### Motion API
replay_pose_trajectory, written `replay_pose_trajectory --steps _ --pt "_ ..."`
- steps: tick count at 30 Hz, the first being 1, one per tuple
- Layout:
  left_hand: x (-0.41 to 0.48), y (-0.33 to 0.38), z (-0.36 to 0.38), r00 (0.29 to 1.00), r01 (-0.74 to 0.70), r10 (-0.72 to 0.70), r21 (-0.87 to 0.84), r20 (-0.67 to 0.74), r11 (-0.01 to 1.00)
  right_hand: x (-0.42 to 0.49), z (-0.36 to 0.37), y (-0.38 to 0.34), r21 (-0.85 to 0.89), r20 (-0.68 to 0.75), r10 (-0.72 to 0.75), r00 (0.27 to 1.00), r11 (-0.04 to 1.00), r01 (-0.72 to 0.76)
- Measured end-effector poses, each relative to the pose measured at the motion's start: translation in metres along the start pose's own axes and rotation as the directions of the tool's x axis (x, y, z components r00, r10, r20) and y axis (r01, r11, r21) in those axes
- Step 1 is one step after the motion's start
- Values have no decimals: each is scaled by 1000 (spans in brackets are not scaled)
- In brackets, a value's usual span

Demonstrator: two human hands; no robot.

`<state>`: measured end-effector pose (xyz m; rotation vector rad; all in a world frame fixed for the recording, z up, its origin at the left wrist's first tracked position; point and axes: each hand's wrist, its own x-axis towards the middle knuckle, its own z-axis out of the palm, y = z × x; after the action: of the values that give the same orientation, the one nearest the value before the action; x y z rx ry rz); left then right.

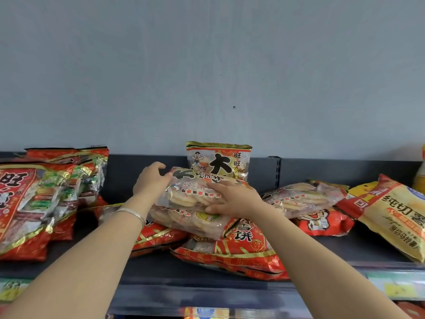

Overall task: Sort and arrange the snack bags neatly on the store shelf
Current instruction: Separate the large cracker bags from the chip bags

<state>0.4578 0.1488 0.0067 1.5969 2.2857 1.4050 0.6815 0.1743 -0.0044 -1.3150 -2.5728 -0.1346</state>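
A clear rice-cracker bag [195, 203] with red and black print lies tilted on top of a heap of red snack bags [234, 252] in the middle of the dark shelf [161, 270]. My left hand [150, 180] grips its far left corner, a silver bangle on the wrist. My right hand [232, 199] presses flat on its upper face, fingers spread. Behind it another cracker bag [218, 160] stands upright against the shelf's back panel.
Red assorted-snack bags [34, 203] stand in a row at the left. A second clear cracker bag [303, 199] and a yellow chip bag [391, 217] lie at the right. Price labels [395, 288] line the shelf's front edge. A grey wall rises behind.
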Motion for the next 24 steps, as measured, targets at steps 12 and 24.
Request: replay_pose_trajectory --steps 12,24 --pt "-68 29 39 799 -596 571 384 190 706 -16 4 3 254 -76 -53 996 965 70" --pt "-98 27 48 559 -829 744 226 366 511 -92 21 27 273 -375 487 789 871 -407"
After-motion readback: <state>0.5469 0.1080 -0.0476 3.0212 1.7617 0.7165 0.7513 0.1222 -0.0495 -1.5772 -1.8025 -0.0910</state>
